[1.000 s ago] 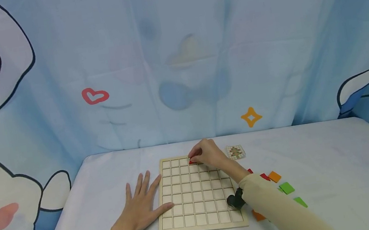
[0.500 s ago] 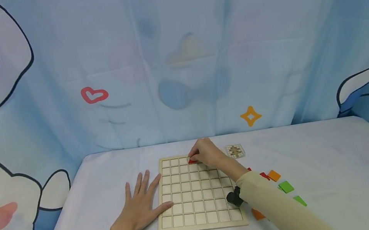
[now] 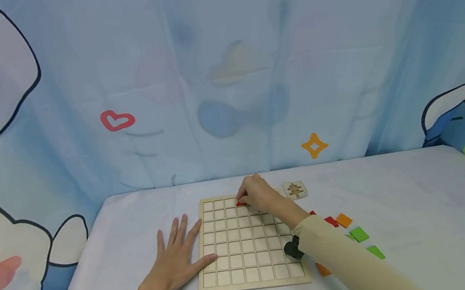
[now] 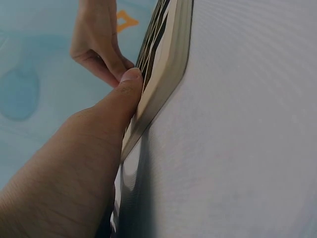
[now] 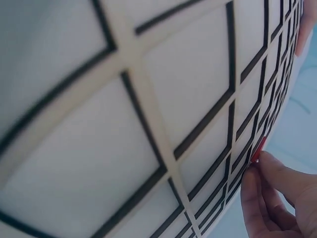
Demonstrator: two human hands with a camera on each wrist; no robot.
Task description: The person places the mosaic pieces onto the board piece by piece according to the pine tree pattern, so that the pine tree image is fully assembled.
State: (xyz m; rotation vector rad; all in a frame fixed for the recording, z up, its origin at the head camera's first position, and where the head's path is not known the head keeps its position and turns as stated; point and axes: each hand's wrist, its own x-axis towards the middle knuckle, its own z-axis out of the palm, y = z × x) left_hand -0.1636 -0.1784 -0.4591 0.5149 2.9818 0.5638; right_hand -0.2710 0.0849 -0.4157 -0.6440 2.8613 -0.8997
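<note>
A square wooden grid board [image 3: 252, 282] lies flat on the white-covered table. At its far row, near the middle, my right hand [image 3: 261, 195] pinches a small red piece [image 3: 240, 204] between thumb and fingertips, right at a cell. In the right wrist view the red piece [image 5: 258, 150] shows as a sliver at the fingertips, most of it hidden. My left hand [image 3: 175, 263] lies with fingers spread along the board's left side, index fingertip at the frame. Its thumb [image 4: 130, 77] rests over the board's edge in the left wrist view.
Behind the board's right corner lies a small picture card [image 3: 296, 190] with a grid pattern. Right of the board, partly behind the right sleeve [image 3: 348, 257], are loose red [image 3: 331, 221], orange [image 3: 344, 220] and green pieces [image 3: 359, 234]. A printed blue curtain [image 3: 199, 159] hangs behind the table.
Both hands keep their places. The red piece has turned slightly in the right fingertips and shows more as a triangle. The head view has shifted a little.
</note>
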